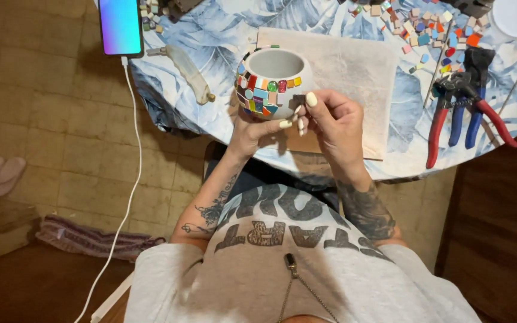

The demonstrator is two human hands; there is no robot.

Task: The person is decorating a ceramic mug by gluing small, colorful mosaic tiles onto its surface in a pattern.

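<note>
blue-and-white leaf-print cloth covers the surface (210, 36), which fills the upper part of the head view above a tan tiled floor (49, 119). a pale square board (354, 66) lies on the cloth before the person. at the board's near left corner stands a round white pot (273, 81), open mouth up, at the surface edge nearest the person.

progress, as judged from the pot: coloured mosaic tiles cover the left and front of its wall up to the rim; the right side shows bare white — that part is left to do. the far side is hidden.

left hand (255, 128) cups the pot from below and in front, fingers curled against its wall. right hand (333, 119) is closed to a pinch, thumb and fingertips on a small dark tile piece (299, 98) held just beside the pot's bare right flank; whether the piece touches the pot cannot be told.

to the right lie red-handled nippers (444, 119) and blue-handled pliers (471, 101), crossing. a heap of loose tiles (432, 30) sits at the far right — a smaller scatter at the far left. a phone (121, 27) with a lit blue-violet screen rests at the surface's left corner, its white cable (133, 155) dropping to the floor. no packages, labels or signs are to be made out.
</note>
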